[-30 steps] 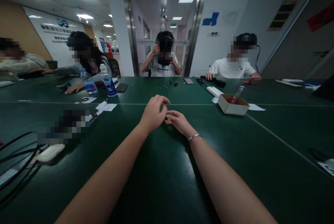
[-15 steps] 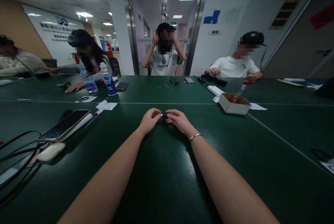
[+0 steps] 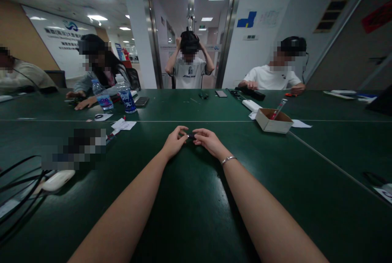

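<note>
Pinching the black piece (image 3: 192,136) with my right hand (image 3: 210,142), I can't tell if my left hand (image 3: 174,143) grips too; it sits between them, and a loose pinch could drop it.

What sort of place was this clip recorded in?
Probably an office meeting area: it has a large green table, a metal-framed glass double door beyond it, and a company-style wall sign at the left of the picture.
</note>
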Action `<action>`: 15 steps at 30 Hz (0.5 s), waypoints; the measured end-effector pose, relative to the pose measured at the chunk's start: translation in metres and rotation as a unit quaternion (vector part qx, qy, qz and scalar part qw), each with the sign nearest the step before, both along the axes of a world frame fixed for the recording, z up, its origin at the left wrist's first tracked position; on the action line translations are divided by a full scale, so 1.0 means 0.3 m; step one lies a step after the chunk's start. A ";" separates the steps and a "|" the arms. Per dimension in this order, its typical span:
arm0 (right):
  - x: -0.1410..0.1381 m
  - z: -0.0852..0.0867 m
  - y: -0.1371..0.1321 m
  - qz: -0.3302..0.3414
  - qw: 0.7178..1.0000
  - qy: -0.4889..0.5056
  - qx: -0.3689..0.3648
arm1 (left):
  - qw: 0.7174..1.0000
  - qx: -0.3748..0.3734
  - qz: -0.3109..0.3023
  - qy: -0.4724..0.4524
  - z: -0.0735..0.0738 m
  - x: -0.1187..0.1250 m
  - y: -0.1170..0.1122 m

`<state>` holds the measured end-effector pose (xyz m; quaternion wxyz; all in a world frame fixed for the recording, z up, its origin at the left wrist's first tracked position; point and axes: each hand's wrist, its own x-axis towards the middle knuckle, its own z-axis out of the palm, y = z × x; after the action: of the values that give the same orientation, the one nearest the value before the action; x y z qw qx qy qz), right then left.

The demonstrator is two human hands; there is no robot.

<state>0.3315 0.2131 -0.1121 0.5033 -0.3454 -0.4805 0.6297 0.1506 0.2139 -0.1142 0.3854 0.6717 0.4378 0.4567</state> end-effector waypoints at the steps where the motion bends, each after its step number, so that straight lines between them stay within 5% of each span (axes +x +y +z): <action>1: 0.000 0.001 -0.001 0.001 1.000 -0.002 0.000 | 1.000 0.000 -0.003 0.000 0.001 -0.001 0.000; 15: 0.001 0.000 -0.002 0.005 1.000 -0.010 0.011 | 0.998 0.012 -0.017 0.067 0.000 -0.005 -0.007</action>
<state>0.3317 0.2125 -0.1120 0.4996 -0.3434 -0.4940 0.6232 0.1490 0.2118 -0.1143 0.3545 0.7126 0.4461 0.4093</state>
